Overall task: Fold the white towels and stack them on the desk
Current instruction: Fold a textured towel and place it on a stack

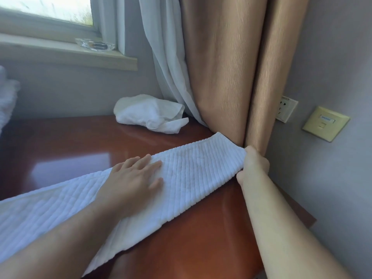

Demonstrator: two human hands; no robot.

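Left hand (134, 174) pressed flat, fingers spread, on long white ribbed towel (201, 170) across glossy reddish-brown worktop (60, 150); right hand (254, 168) pinching towel's far end.

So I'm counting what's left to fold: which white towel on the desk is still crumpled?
The small towel by the curtains, a loose heap. The ribbed towel lies stretched flat under both hands.

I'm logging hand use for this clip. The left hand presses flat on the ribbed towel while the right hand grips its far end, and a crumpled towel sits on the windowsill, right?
One detail is off. The crumpled towel lies on the desk, below the windowsill; the head view shows it. The left hand does press flat on the ribbed towel, and the right hand grips its far end.
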